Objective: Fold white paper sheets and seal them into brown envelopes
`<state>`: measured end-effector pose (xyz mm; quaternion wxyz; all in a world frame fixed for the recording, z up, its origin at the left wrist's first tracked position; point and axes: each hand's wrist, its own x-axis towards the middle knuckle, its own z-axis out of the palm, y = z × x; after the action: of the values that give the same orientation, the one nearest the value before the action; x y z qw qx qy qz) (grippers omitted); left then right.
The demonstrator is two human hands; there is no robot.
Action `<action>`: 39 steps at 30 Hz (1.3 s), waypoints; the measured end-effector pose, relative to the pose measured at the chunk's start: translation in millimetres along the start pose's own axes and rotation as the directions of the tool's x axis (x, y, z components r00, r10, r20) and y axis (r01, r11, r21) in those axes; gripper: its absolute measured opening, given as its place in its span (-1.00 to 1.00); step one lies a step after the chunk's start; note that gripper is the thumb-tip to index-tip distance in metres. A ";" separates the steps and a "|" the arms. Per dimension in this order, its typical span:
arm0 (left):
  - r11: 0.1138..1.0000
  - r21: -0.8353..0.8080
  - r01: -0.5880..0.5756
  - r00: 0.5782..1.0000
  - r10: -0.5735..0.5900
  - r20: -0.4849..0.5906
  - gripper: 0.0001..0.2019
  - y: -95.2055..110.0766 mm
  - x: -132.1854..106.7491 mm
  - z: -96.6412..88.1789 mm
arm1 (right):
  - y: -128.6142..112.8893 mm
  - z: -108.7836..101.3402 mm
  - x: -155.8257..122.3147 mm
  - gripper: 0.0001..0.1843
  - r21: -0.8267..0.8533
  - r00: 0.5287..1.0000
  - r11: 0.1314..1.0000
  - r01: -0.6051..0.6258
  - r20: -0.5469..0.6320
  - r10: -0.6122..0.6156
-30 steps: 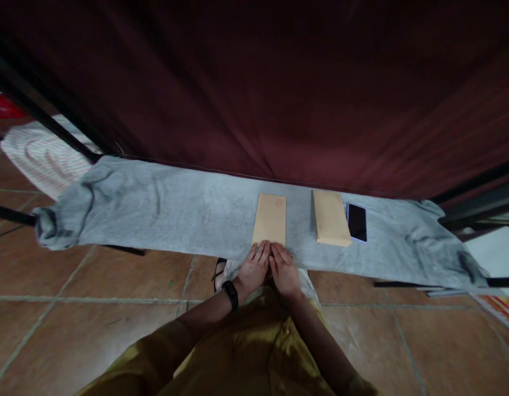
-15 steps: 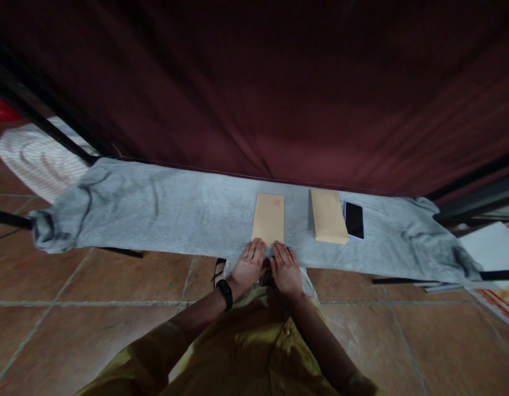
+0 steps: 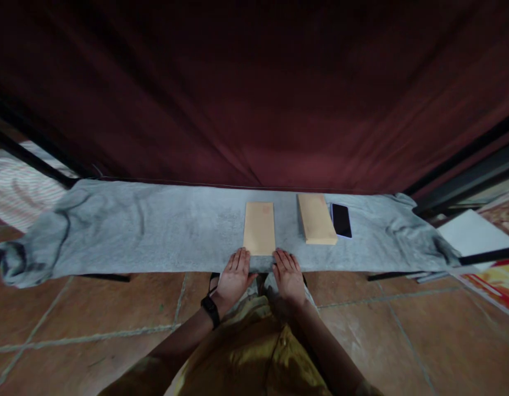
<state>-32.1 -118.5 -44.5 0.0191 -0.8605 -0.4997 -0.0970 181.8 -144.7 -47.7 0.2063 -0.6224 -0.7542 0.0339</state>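
A flat tan envelope (image 3: 259,228) with a faint reddish mark near its far right corner lies on a grey cloth (image 3: 188,225). At its near left corner rests my left hand (image 3: 233,279), fingers stretched out, a dark band on the wrist. My right hand (image 3: 289,279) lies at the near right corner, its fingers also extended. Neither hand grips anything. To the right sits a thick stack of similar tan envelopes (image 3: 317,219), and beside it a phone (image 3: 341,221) with a dark screen.
A dark red curtain (image 3: 254,110) hangs behind the cloth-covered narrow surface. Black bars (image 3: 469,165) slope along both sides. Striped fabric (image 3: 26,181) lies at the left; a white sheet (image 3: 477,236) and colourful printed paper (image 3: 499,280) are at the right, above the tiled floor (image 3: 134,308).
My hands have moved apart, from close together on the envelope's near edge out to its two near corners. The view has shifted slightly.
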 end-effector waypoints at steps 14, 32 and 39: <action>0.912 -0.379 0.156 0.970 -0.214 -0.115 -0.71 -14.3 35.4 -11.2 | -15.3 9.7 20.4 -0.49 0.059 0.995 0.994 0.095 0.026 -0.097; 0.067 -0.860 0.506 0.779 -0.463 0.423 -0.74 -0.5 75.0 -30.0 | -18.8 7.7 26.4 -0.52 0.062 1.000 0.998 0.022 -0.012 -0.021; 0.020 -0.887 0.462 0.806 -0.428 0.410 -0.61 21.5 82.8 -49.9 | -26.1 -7.6 40.5 -0.54 -0.073 0.997 0.994 -0.082 -0.009 0.082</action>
<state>19.0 -64.8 21.2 -0.5627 -0.4720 -0.5643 -0.3770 154.7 -113.4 -21.8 0.1841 -0.6602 -0.7280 0.0129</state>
